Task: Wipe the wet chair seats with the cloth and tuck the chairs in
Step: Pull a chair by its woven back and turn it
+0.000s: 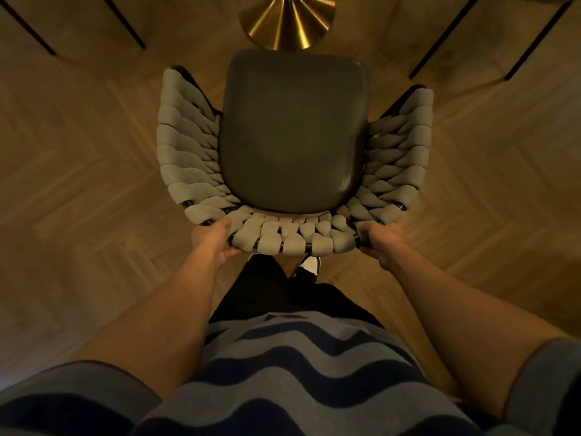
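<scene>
Woven-back chair (292, 158), tucking step: your left hand (212, 239) and right hand (382, 243) grip its backrest rim, fingers curled round it; next, push it squarely toward the brass table base (287, 20) ahead.

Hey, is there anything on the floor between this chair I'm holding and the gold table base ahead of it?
Nothing visible. The left hand and right hand grip the chair by its woven back, and its front edge already sits at the gold table base. Dark legs of other chairs stand off to the sides.
</scene>
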Available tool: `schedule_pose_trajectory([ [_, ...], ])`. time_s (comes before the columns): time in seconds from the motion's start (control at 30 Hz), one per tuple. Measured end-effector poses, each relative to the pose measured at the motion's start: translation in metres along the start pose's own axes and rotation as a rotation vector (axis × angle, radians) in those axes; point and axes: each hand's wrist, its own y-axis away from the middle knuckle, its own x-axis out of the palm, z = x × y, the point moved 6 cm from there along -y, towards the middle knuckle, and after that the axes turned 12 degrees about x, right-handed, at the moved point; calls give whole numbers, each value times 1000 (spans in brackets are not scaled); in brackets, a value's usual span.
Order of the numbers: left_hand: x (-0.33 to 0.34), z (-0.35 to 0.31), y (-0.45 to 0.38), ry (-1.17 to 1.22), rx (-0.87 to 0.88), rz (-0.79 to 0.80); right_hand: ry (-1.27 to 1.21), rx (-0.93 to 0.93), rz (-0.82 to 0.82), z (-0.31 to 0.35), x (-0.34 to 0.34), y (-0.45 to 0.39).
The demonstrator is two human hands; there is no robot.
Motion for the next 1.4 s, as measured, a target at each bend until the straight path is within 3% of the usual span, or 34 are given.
schedule_pose_trajectory([
  [0.2, 9, -41, -22, -14, 22, -4, 37, -55, -31, 42, 23, 7],
  [0.9, 104, -252, -133, -12, 9, 91, 5, -54, -65, 286, 116, 13],
  [1.4, 168, -331, -172, -36, -11, 102, 14, -46, -38, 396, 125, -7],
])
